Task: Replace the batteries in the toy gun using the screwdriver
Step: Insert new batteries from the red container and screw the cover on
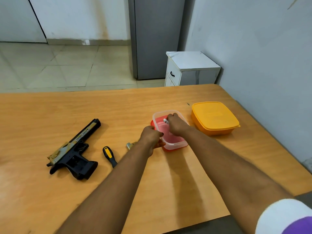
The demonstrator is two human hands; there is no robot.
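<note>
- clear plastic tub centre-right of frame on wooden counter, sits on a red lid or base that shows at its left edge and near corner; inside, only a small silvery item at the right hand shows
- orange tub with orange lid closed, just right of clear tub, near the wall; contents hidden
- right hand reaches down into clear tub, fingers curled, grip closed on a small silver battery-like piece; too small to be sure what it is
- left hand grips near-left rim of clear tub, fingers curled over the edge, thumb side outside
- toy gun lower left of frame, lying flat on counter, black with tan/gold top, barrel pointing to upper right, well apart from both hands
- writing along the gun slide, looks like "DESERT EAGLE", blurred
- screwdriver black and yellow handle, lying on counter between gun and left forearm, untouched
- small metallic piece on counter just beside left wrist, partly hidden
- white cabinet and grey fridge on floor beyond counter, upper centre-right
</note>
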